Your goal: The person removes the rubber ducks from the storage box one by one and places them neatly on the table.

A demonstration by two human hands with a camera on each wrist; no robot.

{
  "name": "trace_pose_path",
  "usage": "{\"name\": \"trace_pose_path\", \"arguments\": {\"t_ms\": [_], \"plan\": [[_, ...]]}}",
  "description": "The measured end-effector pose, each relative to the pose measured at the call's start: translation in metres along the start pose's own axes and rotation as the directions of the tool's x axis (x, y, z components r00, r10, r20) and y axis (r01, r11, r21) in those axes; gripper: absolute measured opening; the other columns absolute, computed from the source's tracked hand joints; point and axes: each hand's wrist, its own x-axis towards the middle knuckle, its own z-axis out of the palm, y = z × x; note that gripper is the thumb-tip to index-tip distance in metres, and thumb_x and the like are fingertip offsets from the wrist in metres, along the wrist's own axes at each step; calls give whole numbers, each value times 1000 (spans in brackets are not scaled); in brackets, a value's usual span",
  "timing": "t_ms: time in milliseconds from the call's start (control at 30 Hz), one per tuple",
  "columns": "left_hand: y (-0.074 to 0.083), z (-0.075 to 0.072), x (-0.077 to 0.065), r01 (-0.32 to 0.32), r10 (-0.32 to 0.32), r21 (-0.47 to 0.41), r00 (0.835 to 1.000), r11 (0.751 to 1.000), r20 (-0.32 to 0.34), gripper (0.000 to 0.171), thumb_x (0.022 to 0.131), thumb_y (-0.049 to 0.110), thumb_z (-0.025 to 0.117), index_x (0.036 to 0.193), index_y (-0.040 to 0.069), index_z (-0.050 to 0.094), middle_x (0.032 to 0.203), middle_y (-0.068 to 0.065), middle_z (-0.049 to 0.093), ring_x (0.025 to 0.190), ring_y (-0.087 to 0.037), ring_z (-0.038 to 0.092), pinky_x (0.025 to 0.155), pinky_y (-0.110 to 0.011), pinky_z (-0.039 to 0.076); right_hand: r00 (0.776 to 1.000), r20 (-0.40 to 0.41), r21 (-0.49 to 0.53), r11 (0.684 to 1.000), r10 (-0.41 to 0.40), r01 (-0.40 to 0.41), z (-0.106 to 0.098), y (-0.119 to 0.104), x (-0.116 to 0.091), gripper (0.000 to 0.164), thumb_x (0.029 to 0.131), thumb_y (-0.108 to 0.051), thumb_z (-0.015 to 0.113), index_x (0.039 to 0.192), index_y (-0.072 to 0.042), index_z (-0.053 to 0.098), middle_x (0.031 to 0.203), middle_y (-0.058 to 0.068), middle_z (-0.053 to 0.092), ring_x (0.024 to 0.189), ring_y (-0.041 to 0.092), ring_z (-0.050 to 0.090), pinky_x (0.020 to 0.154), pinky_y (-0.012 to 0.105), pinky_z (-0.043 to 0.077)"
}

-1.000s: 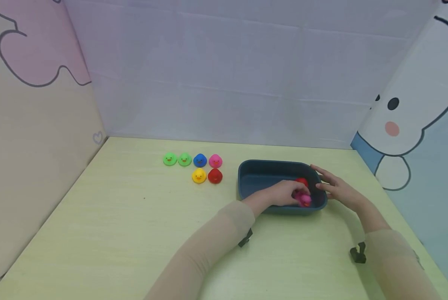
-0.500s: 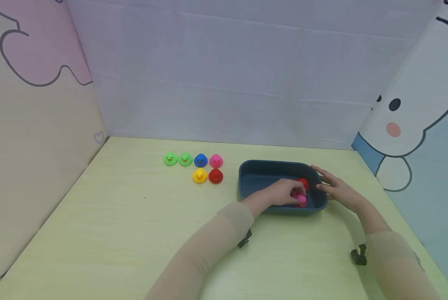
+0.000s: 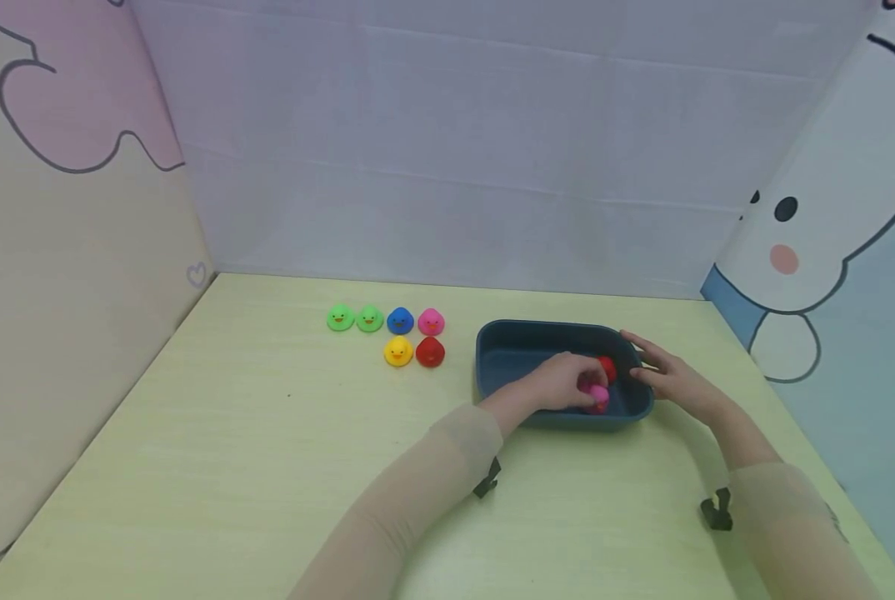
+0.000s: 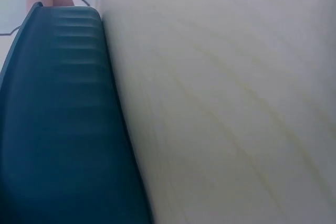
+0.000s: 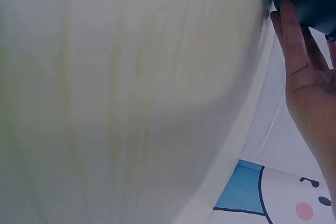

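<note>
Inside a dark blue plastic bin (image 3: pixel 503 342), my left hand (image 3: pixel 563 381) pinches a small pink rubber duck (image 3: pixel 599 398) between thumb and fingers, low near the front wall. A red rubber duck (image 3: pixel 608 369) lies just beyond it, partly covered by those fingers. At the bin's right end my right hand (image 3: pixel 668 373) holds the rim, thumb over the edge and long fingers along the outer wall. The right wrist view shows these fingers (image 5: pixel 296 38) against the outside of the bin. In the left wrist view the bin's ribbed outer wall (image 4: pixel 68 114) fills the left side.
Left of the bin, rubber ducks stand in two rows on the pale table (image 3: pixel 267 467): green (image 3: pixel 340 318), another green (image 3: pixel 369 319), blue (image 3: pixel 400 322), pink (image 3: pixel 431 322), with yellow (image 3: pixel 398 352) and red (image 3: pixel 430 352) in front. Cloth walls enclose the back and sides.
My left hand has drawn the pink duck a little to the left inside the bin, and more of the red duck shows. The right hand stays at the rim.
</note>
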Motion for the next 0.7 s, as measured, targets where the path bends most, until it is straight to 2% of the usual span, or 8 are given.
{"name": "trace_pose_path", "arguments": {"t_ms": [167, 367, 700], "plan": [[0, -4, -3, 1, -2, -21, 999, 1000, -32, 25, 85, 21, 71, 108, 17, 63, 99, 10, 63, 88, -3, 53, 77, -9, 39, 1000, -2, -1, 1000, -1, 1, 0, -1, 0, 63, 100, -27, 46, 152, -26, 12, 154, 24, 13, 133, 51, 28, 89, 58, 46], [1, -16, -12, -2, -1, -41, 999, 999, -53, 24, 85, 24, 71, 107, 19, 63, 100, 10, 64, 90, -4, 52, 78, -11, 40, 1000, 2, 32, 999, -10, 10, 0, -3, -1, 64, 100, -24, 47, 153, -23, 10, 153, 28, 15, 130, 51, 33, 88, 56, 48], [0, -26, -22, -26, 21, -45, 995, 999, -96, 22, 84, 23, 71, 104, 18, 63, 96, 11, 63, 87, -3, 52, 75, -10, 40, 1000, -1, 11, 1000, -4, 4, 1, -5, -2, 64, 100, -25, 46, 153, -23, 9, 154, 26, 12, 133, 53, 26, 89, 59, 46]]}}
